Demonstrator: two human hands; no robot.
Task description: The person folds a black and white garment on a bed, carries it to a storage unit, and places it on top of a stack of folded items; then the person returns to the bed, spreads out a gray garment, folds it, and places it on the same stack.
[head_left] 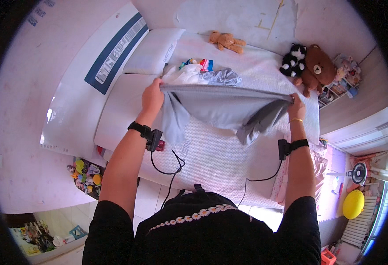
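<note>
A grey garment [220, 104] is stretched between my two hands above the bed, its upper edge nearly straight and its lower part hanging in folds. My left hand [152, 95] grips one upper corner, fingers closed round the cloth. At the other corner, my right hand [296, 107] is closed on the fabric too. Whether it is a shirt or trousers I cannot tell. Just beyond it on the bed lies a loose heap of clothes, with a white piece [187, 74], a crumpled grey piece [222, 77] and a brightly coloured piece [206, 65].
The bed [211, 159] has a white quilted cover and a pillow [152, 51] by the headboard [70, 106]. A teddy bear [227, 42], a black-and-white plush cat [296, 57] and a big brown bear [319, 68] sit along its far side. Cables hang from both wrist straps.
</note>
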